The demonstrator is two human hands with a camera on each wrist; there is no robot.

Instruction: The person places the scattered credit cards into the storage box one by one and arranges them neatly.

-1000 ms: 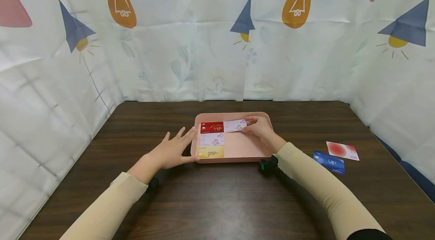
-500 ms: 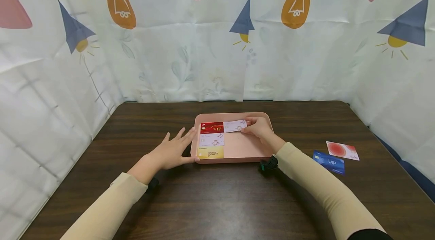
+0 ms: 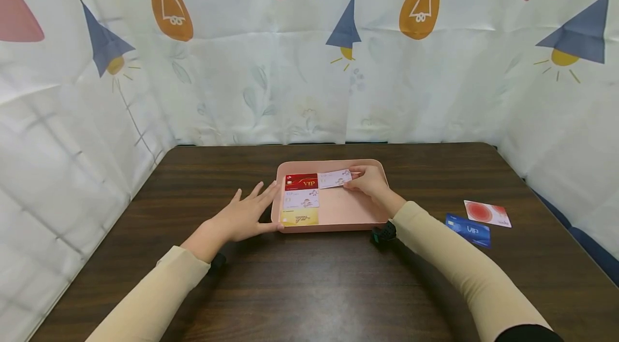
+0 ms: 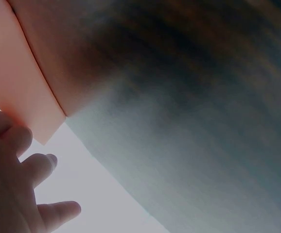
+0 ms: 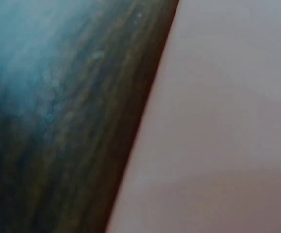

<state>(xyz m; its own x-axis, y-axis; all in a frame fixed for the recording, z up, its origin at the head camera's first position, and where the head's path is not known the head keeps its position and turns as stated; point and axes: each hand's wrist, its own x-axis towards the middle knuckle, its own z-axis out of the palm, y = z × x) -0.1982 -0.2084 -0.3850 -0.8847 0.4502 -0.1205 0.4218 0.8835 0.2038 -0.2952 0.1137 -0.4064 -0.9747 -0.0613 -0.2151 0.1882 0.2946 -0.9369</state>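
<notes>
A shallow pink tray [image 3: 353,212] lies on the dark wood table. Down its left side run a red VIP card [image 3: 301,181], a pale lilac card [image 3: 301,199] and a yellow card [image 3: 300,217]. My right hand [image 3: 371,185] pinches the right end of a second pale lilac card [image 3: 333,178], which sits beside the red card near the tray's far wall. With fingers spread, my left hand [image 3: 246,214] touches the tray's left edge. The left wrist view has that hand [image 4: 14,179] against the tray's pink wall [image 4: 24,73]; in the right wrist view only the tray wall [image 5: 218,121] and table show.
To the right of the tray, a blue VIP card [image 3: 468,230] and a white card with a red circle pattern [image 3: 487,214] lie close together on the table [image 3: 309,288]. A patterned white curtain [image 3: 300,84] hangs behind and along both sides.
Almost nothing differs. Both hands, the tray and the cards keep their places; the head view shifts very slightly.
</notes>
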